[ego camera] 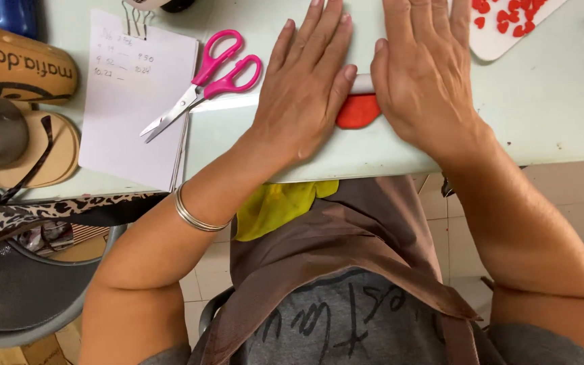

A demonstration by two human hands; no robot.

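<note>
- Left hand open, laid flat, palm down, over a white roller near the desk's front edge
- Right hand open too, flat on the same roller
- Red clay pressed beneath, showing between both hands
- Pink-handled scissors left of them, on a paper stack
- White tray of small red pieces toward the back edge

Brown apron over grey lettered shirt — silver bangles on left wrist

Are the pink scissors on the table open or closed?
Open. The pink scissors lie flat on the stack of white paper, their two handle loops apart and the blades slightly spread, left of the left hand.
</note>
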